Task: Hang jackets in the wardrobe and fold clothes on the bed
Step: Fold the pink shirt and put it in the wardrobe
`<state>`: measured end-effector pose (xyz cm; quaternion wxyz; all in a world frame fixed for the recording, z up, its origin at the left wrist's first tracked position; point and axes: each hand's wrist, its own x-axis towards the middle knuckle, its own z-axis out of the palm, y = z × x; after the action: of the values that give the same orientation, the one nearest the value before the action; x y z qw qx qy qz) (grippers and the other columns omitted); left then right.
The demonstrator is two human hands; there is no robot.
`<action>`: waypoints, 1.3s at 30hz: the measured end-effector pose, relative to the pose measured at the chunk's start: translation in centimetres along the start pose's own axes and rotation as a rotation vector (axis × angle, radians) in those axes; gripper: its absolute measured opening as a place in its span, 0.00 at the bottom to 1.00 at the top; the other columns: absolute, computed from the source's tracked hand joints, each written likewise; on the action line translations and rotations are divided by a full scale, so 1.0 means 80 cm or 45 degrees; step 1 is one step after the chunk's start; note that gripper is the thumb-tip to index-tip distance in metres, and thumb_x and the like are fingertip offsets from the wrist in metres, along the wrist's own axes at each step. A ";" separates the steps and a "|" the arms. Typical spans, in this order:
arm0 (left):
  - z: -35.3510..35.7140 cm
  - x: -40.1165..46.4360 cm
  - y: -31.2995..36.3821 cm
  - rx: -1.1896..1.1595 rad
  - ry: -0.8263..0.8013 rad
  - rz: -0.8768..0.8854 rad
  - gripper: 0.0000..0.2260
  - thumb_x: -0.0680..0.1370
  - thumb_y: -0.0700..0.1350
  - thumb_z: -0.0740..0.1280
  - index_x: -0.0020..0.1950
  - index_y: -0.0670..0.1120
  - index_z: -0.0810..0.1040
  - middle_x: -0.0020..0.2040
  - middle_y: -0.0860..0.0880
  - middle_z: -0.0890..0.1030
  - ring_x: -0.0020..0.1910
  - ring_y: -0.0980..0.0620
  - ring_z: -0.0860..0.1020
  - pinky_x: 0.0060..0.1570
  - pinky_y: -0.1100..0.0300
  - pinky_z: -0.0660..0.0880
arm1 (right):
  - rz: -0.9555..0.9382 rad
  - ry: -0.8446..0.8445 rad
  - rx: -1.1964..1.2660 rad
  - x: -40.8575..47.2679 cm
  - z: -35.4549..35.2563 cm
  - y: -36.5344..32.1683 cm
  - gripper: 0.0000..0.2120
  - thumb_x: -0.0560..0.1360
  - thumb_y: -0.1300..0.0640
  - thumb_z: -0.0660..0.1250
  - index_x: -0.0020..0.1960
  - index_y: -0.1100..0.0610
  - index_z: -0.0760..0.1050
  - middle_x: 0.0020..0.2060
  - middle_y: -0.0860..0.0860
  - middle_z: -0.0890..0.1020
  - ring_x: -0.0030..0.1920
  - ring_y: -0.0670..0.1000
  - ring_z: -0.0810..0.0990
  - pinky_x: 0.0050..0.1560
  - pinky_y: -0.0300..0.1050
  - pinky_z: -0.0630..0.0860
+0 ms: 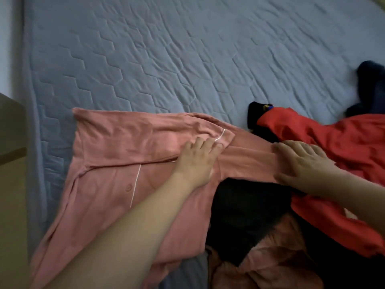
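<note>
Pink shirt (116, 163) long axis left-right (sleeve folded over); left hand (195, 161) and right hand (302, 161) press flat, fingers spread; red garment (333, 138) overlaps right.

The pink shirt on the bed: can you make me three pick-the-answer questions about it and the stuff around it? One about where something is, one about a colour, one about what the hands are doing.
1. Where does the red garment lie, seen from the pink shirt?
A. To its right
B. To its left
C. Hidden beneath it

2. What colour is the quilted bed cover?
A. Green
B. Blue-grey
C. Yellow

3. What are the two hands doing?
A. Lifting the shirt into the air
B. Resting flat on the shirt's fabric
C. Hanging away from the bed

Answers:
1. A, the red garment is heaped to the right of the pink shirt.
2. B, the bed cover shows blue-grey quilting.
3. B, the left hand and right hand lie spread, fingers fairly straight, on the shirt spread on the bed.
</note>
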<state>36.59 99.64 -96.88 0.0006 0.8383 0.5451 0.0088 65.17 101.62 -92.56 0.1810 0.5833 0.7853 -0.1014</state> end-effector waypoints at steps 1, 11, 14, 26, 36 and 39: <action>0.002 0.013 0.010 0.075 -0.129 -0.027 0.18 0.74 0.45 0.61 0.64 0.47 0.71 0.63 0.45 0.75 0.60 0.42 0.72 0.57 0.50 0.68 | 0.070 -0.023 0.026 -0.015 0.000 0.016 0.42 0.69 0.33 0.64 0.76 0.44 0.50 0.74 0.47 0.56 0.74 0.53 0.55 0.69 0.53 0.57; -0.058 0.084 0.136 -0.119 -0.346 -0.359 0.24 0.76 0.54 0.60 0.69 0.45 0.68 0.68 0.42 0.70 0.67 0.40 0.68 0.64 0.46 0.65 | -0.012 0.026 0.005 -0.126 -0.035 0.147 0.09 0.69 0.58 0.68 0.43 0.53 0.68 0.42 0.52 0.77 0.43 0.59 0.80 0.37 0.48 0.70; -0.078 0.108 0.202 -0.458 -0.256 -0.071 0.25 0.73 0.48 0.61 0.70 0.50 0.67 0.69 0.47 0.69 0.68 0.44 0.66 0.67 0.48 0.63 | -0.113 0.583 -0.111 -0.156 -0.044 0.195 0.07 0.68 0.61 0.63 0.45 0.59 0.74 0.36 0.57 0.73 0.33 0.60 0.76 0.29 0.50 0.68; -0.066 0.215 0.286 0.005 -1.124 0.002 0.17 0.75 0.52 0.56 0.63 0.53 0.71 0.68 0.45 0.70 0.68 0.40 0.65 0.68 0.44 0.59 | 1.084 -0.391 1.909 -0.184 0.025 0.294 0.33 0.71 0.39 0.68 0.70 0.55 0.69 0.65 0.55 0.75 0.62 0.57 0.75 0.65 0.50 0.69; -0.092 0.236 0.296 -0.377 0.086 -0.277 0.12 0.72 0.40 0.65 0.55 0.45 0.74 0.53 0.41 0.75 0.54 0.40 0.72 0.56 0.48 0.65 | 0.774 0.443 1.881 -0.125 0.002 0.293 0.08 0.78 0.59 0.63 0.40 0.56 0.73 0.34 0.52 0.76 0.35 0.50 0.73 0.38 0.46 0.72; -0.091 0.192 0.346 -0.413 0.271 0.111 0.14 0.68 0.45 0.63 0.51 0.41 0.75 0.49 0.40 0.76 0.49 0.38 0.74 0.52 0.47 0.69 | 0.781 0.208 1.714 -0.112 -0.012 0.320 0.06 0.78 0.60 0.60 0.43 0.59 0.71 0.28 0.53 0.76 0.25 0.52 0.75 0.24 0.43 0.76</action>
<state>67.99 102.36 -89.11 0.0775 0.8444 0.4967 0.1853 91.69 101.74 -86.73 -0.2545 0.7668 0.3661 -0.4618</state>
